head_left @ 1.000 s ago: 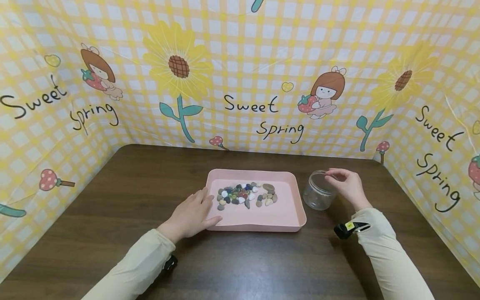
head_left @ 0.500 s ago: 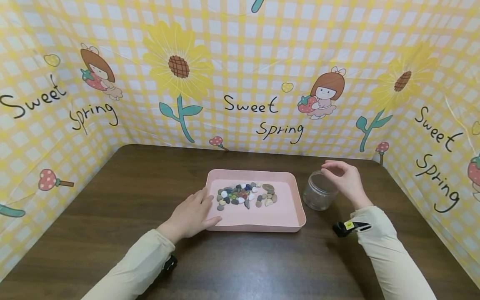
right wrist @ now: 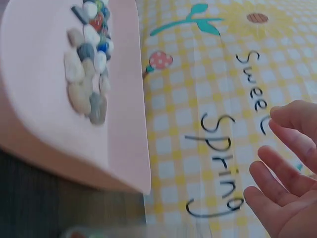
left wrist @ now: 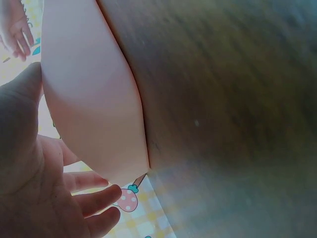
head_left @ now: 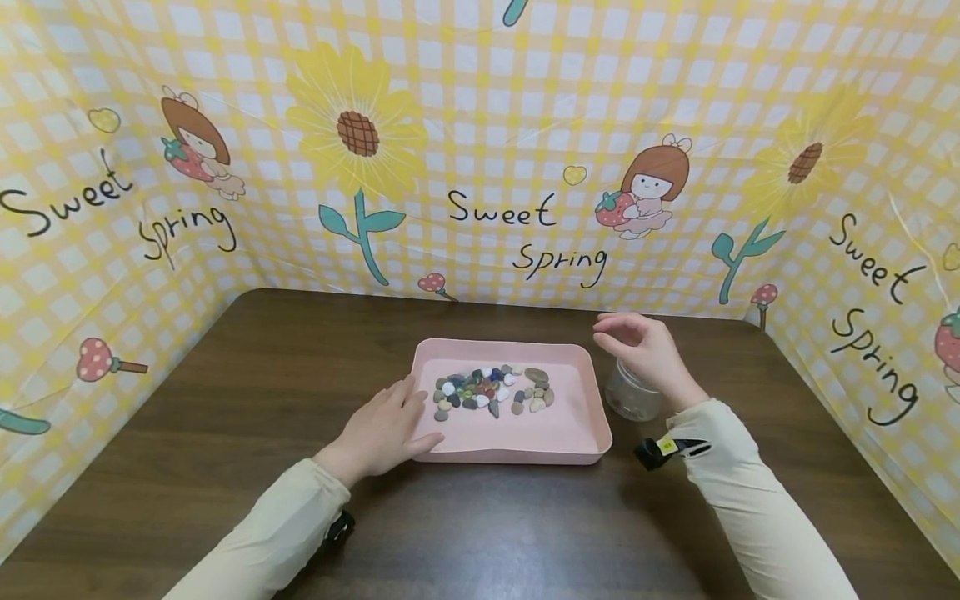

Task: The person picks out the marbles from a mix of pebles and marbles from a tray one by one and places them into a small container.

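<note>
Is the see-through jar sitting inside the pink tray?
No, the see-through jar stands on the brown table, beside the pink tray.

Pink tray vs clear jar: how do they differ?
Shape: the tray is rectangular and shallow; the jar is round.
Size: the tray covers much more of the table than the jar.
Material look: the tray is opaque pink; the jar is see-through.
Hands: the left hand is at the tray's left edge; the right hand hides part of the jar in the head view.
Shared: both stand on the table.
</note>
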Motion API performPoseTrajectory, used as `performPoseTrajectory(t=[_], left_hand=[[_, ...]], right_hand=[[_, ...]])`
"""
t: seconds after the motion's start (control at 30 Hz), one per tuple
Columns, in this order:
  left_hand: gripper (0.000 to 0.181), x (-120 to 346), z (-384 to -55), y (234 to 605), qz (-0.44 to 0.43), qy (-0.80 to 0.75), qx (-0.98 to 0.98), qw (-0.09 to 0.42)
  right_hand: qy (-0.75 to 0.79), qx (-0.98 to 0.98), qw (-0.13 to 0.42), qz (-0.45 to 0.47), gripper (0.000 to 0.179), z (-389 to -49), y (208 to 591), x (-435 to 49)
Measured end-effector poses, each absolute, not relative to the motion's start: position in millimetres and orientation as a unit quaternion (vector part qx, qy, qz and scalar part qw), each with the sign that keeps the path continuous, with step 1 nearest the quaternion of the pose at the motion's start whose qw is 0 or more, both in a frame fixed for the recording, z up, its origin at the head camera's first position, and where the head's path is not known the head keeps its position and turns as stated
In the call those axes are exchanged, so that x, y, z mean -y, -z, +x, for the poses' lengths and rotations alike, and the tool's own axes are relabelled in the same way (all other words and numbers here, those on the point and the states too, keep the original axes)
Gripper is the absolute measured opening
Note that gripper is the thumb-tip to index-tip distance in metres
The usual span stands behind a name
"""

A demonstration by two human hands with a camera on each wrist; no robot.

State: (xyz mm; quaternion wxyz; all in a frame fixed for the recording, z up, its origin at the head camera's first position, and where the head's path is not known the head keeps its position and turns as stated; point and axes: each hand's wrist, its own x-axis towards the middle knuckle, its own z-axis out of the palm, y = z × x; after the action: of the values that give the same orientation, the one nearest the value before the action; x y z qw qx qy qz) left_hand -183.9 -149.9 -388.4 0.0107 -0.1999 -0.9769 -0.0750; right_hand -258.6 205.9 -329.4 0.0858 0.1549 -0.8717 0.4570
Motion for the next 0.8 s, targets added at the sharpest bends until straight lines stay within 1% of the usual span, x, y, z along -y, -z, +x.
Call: performPoseTrajectory(t=[0.2,0.57,0.8], left_hand=[[0.070,150.1,-183.5,388.7,-0.203,0.077,0.976,0.013],[0.070,150.4,-184.4,390.1,-0.207,0.073,0.975,0.012],[0.070,150.3,-184.2,389.5,-0.204,0.076,0.976,0.010]], right_hand=[[-0.480,0.859,0.034,0.176,0.026,-262.7,326.9,-184.5],[-0.472,0.851,-0.001,0.230,0.022,-278.5,335.8,-152.5],[-0.481,0.842,-0.040,0.239,0.022,-285.1,347.7,-139.2]])
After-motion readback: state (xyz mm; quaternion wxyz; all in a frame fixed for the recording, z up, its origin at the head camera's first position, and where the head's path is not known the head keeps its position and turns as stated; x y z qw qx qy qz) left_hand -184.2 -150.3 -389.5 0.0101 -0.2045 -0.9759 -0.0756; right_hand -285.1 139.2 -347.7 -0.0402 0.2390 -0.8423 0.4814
